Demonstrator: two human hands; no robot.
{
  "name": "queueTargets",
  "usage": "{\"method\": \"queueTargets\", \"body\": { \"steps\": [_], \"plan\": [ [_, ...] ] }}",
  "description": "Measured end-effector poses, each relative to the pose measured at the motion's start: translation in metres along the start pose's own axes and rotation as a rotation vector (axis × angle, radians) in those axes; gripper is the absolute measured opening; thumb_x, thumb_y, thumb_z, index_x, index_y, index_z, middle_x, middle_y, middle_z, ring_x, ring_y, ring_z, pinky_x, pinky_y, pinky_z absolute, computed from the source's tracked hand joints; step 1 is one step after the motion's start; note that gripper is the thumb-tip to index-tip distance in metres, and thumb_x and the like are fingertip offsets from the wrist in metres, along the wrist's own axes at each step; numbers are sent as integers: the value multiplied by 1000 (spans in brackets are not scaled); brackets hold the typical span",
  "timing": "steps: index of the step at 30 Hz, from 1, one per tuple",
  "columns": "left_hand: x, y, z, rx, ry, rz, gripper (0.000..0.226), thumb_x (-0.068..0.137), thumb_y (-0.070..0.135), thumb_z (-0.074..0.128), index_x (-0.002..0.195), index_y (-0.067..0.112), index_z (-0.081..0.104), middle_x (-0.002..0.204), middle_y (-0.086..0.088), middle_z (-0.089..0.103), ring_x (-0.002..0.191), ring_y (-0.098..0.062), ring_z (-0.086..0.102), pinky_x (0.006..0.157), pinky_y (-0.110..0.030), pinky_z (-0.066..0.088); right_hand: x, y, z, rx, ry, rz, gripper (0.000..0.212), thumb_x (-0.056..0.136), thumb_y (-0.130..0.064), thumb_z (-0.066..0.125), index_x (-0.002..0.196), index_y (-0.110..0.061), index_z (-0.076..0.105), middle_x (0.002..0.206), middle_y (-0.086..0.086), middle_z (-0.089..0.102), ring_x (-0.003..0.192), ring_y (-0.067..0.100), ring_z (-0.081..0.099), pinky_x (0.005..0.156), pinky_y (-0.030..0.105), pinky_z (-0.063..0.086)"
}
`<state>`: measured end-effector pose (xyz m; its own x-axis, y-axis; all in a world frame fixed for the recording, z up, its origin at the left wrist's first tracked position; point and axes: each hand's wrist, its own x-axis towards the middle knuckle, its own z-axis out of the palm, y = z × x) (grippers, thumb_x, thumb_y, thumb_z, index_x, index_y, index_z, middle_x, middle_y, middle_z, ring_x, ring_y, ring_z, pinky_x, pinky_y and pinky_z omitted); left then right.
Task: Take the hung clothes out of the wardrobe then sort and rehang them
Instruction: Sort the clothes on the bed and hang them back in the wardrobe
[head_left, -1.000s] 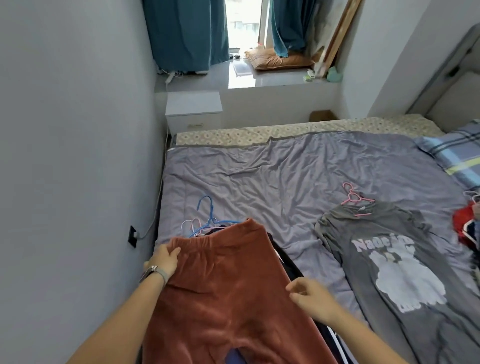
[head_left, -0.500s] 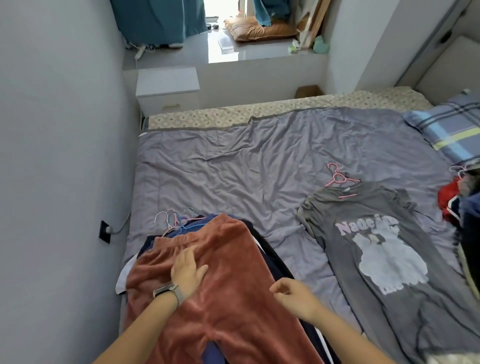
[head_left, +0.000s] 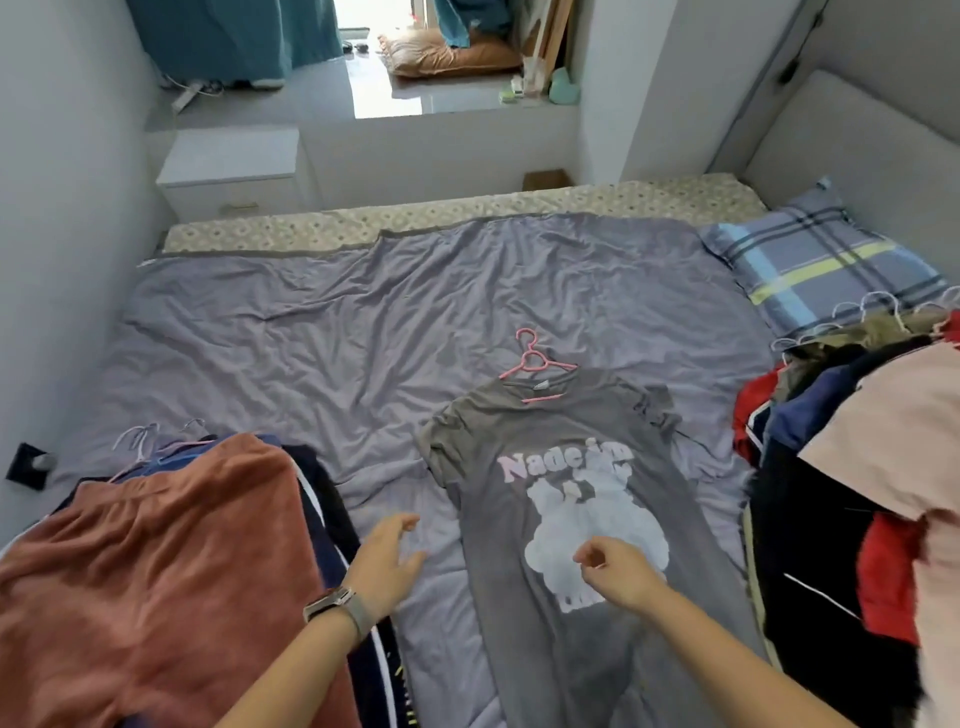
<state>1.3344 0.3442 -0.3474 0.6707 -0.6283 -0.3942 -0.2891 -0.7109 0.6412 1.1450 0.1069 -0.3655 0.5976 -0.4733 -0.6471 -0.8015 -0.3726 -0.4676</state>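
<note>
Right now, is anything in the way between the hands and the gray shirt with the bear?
Nothing visible. The right hand hovers right over the gray shirt, and only bare bedsheet lies between the left hand and it.

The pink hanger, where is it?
In the head view, the pink hanger lies mid-bed on the purple quilt, its hook sticking out of the grey bear T-shirt's collar.

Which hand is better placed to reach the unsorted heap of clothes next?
Probably the right hand: it hovers over the grey T-shirt, next to the unsorted heap on the bed's right. The left hand hangs over bare quilt, by the rust trousers.
</note>
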Motion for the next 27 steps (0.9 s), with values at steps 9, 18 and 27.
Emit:
{"method": "queueTargets", "body": {
  "steps": [9, 18, 27],
  "plan": [
    [81, 95, 106, 32, 40, -91, 53, 88, 25, 61, 135, 15, 41, 136, -1, 45, 124, -14, 45, 102, -23, 35, 123, 121, -133, -311, 3, 21, 48, 80, -18, 61, 126, -12, 46, 125, 9, 54, 114, 25, 53, 88, 29, 43],
    [193, 107, 146, 91, 169, -64, 54, 88, 23, 60, 136, 14, 38, 137, -1, 42, 127, -14, 41, 105, -20, 29, 293, 112, -177, -431, 206, -41, 70, 89, -30, 58, 146, -13, 20, 148, 13, 30, 134, 34, 31, 108, 41, 32],
    [243, 88, 180, -5, 249, -79, 52, 87, 21, 61, 134, 14, 41, 131, 4, 44, 125, -10, 43, 104, -16, 29, 411, 91, -184, -503, 142, -170, 133, 55, -40, 89, 152, -19, 0, 155, 9, 21, 143, 29, 20, 115, 42, 24]
  ]
}}
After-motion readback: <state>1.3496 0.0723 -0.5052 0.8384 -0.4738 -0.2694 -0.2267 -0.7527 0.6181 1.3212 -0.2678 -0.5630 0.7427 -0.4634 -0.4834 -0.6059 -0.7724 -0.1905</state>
